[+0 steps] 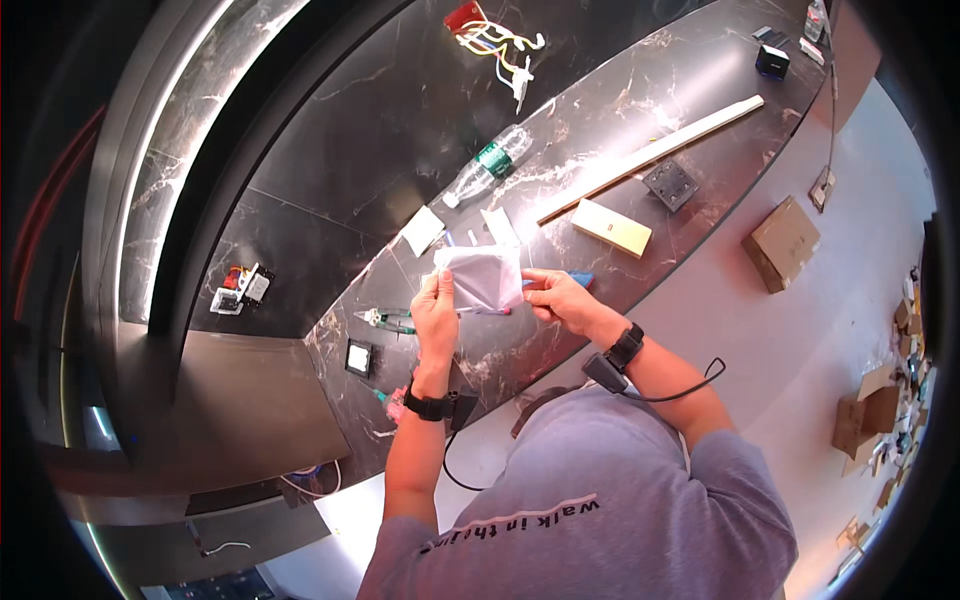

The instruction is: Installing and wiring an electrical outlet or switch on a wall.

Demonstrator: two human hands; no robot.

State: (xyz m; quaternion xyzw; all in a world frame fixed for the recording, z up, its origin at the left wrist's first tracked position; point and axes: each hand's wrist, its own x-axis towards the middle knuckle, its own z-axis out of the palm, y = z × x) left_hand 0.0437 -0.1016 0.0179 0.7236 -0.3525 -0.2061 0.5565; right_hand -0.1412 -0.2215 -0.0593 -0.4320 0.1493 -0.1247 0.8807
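Observation:
Above the dark marbled counter (480, 355) I hold a thin, whitish, see-through plastic bag (482, 278), roughly square. My left hand (435, 318) pinches its left edge, thumb on top. At the bag's right edge my right hand (563, 300) has its fingers closed on the rim. Whether anything lies inside the bag I cannot tell. Beside my left hand are green-handled pliers (388, 320). A blue item (580, 279) shows partly behind my right hand. Just beyond the bag lie a white square piece (423, 230) and another small white piece (498, 226).
Farther off are a plastic bottle (490, 165) on its side, a long pale strip (650, 158), a yellowish box (612, 228) and a dark square plate (670, 185). A wired part (495, 45) lies at the far side. Near left sits a black-framed square (358, 358). Cardboard boxes (782, 243) stand on the floor.

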